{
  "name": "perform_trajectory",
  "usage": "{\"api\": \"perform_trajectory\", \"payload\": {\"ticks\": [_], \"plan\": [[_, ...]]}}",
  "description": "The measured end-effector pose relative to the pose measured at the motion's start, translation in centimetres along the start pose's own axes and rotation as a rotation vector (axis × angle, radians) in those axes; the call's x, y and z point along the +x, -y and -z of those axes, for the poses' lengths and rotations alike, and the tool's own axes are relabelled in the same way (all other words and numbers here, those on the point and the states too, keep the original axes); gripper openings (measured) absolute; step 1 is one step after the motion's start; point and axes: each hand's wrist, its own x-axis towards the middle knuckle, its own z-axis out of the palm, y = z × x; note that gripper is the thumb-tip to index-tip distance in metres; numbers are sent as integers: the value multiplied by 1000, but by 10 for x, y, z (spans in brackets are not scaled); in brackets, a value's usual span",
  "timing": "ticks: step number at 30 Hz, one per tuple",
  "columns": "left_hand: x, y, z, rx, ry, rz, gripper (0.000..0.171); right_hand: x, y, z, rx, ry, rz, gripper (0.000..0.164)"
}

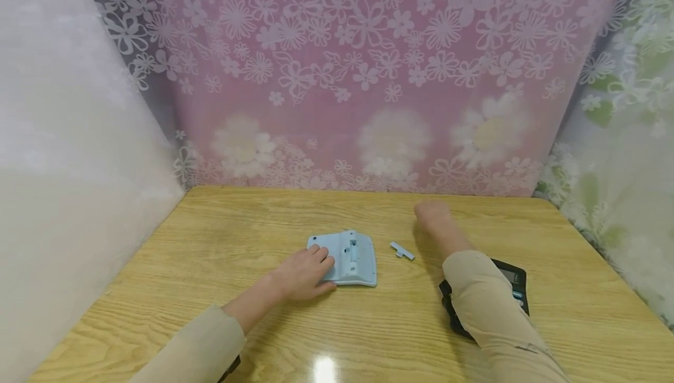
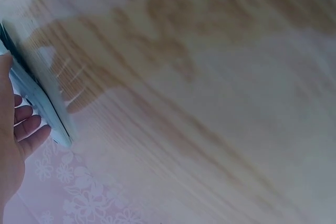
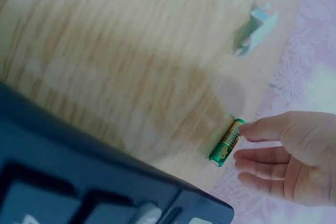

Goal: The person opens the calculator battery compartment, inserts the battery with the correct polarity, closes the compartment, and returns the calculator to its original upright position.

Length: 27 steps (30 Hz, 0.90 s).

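Note:
A light-blue calculator (image 1: 367,254) lies face down on the table, its battery compartment (image 1: 354,251) uncovered. My left hand (image 1: 305,272) holds its left side, fingers over the back and thumb along the near edge. In the left wrist view, the fingers (image 2: 32,127) curl against the calculator (image 2: 44,111). Farther back on the right, my right hand (image 1: 434,214) pinches a green and gold battery (image 3: 227,142) at one end, close over the tabletop. The head view hides this battery. A light-blue battery cover (image 1: 402,251) lies between the two hands.
A black calculator (image 1: 518,280) with a screen and keys sits under the right forearm, partly covered by the sleeve (image 1: 484,295). The wooden table (image 1: 253,213) ends at a pink flowered curtain (image 1: 326,108), with pale cloth on both sides.

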Motion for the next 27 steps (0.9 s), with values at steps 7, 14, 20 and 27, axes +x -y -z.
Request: {"api": "perform_trajectory", "payload": {"ticks": [7, 14, 20, 27], "plan": [[1, 1, -5, 15, 23, 7, 35, 4, 5, -6, -5, 89, -68, 25], [1, 0, -4, 16, 47, 18, 37, 0, 12, -4, -17, 113, -58, 20], [1, -2, -2, 11, 46, 16, 38, -3, 14, -8, -64, 77, -27, 18], [0, 1, -4, 22, 13, 20, 35, -2, 11, -2, -23, -19, 39, 17]]}}
